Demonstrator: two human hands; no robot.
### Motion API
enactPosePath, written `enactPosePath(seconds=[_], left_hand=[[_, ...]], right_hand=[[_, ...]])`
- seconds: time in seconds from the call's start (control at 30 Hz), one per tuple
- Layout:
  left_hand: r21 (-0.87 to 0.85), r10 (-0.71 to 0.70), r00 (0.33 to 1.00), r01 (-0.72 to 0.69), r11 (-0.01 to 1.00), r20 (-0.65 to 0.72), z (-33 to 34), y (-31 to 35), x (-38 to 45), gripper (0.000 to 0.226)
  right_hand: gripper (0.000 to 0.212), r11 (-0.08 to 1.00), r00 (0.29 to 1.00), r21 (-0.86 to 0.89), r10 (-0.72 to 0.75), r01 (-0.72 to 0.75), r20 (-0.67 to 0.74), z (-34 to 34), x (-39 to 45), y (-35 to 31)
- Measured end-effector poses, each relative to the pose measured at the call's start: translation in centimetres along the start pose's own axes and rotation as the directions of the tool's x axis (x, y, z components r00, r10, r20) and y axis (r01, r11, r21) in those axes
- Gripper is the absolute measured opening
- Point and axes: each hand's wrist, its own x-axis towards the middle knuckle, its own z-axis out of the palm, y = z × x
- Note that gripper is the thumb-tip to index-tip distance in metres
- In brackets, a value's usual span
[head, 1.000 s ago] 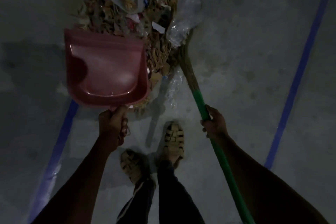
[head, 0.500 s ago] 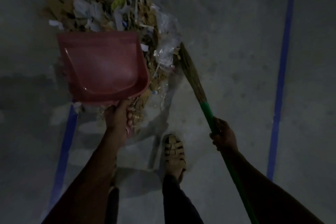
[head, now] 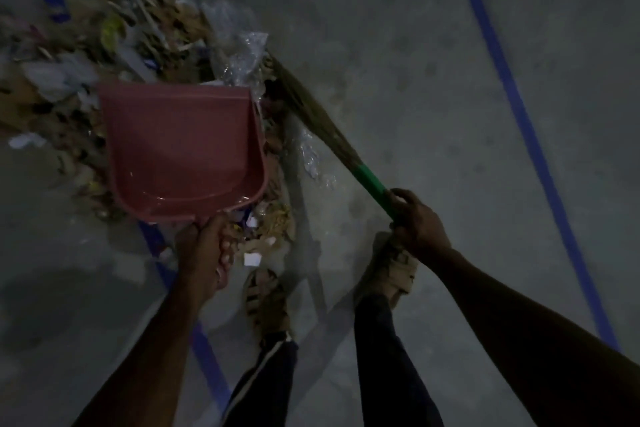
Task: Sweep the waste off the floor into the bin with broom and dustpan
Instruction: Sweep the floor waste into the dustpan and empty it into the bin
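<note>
A red plastic dustpan (head: 183, 146) sits over the near edge of a heap of waste (head: 104, 45) made of paper scraps, cardboard bits and clear plastic. My left hand (head: 204, 250) grips the dustpan's handle at its near end; the pan holds nothing. A broom (head: 311, 121) with straw bristles and a green handle slants from the right side of the heap down to my right hand (head: 415, 218), which grips the green handle. The bristle tips touch the clear plastic beside the pan's right wall. No bin is in view.
Grey concrete floor (head: 398, 62) with blue tape lines (head: 512, 107) running on the right and under the dustpan on the left. My two sandalled feet (head: 266, 305) stand just behind the heap. Small scraps (head: 251, 258) lie near my left foot.
The view has shifted, so the heap now lies further left. The dustpan has pushed on into the heap's near edge. My right foot has stepped forward under my right hand.
</note>
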Motion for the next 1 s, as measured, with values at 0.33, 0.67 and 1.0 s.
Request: enactPosePath(seconds=[0.33, 0.67, 1.0], left_hand=[[0.175, 0.096, 0.986, -0.120, 0.977, 0.138, -3.2, -2.6, 0.8, 0.033], [0.176, 0.118, 0.949, -0.175, 0.969, 0.293, -9.3, -6.3, -2.9, 0.032], [0.181, 0.193, 0.948, -0.242, 0.953, 0.252, -23.5, -6.2, -2.6, 0.035]], right_hand=[[0.063, 0.951, 0.936, 0.178, 0.288, -0.254, -0.202, 11.0, -9.7, -2.7], [0.070, 0.801, 0.925, 0.484, 0.375, -0.353, 0.055, 19.0, -16.8, -11.1], [0.068, 0.773, 0.837, 0.598, 0.461, -0.214, -0.296, 25.8, -25.7, -17.3]])
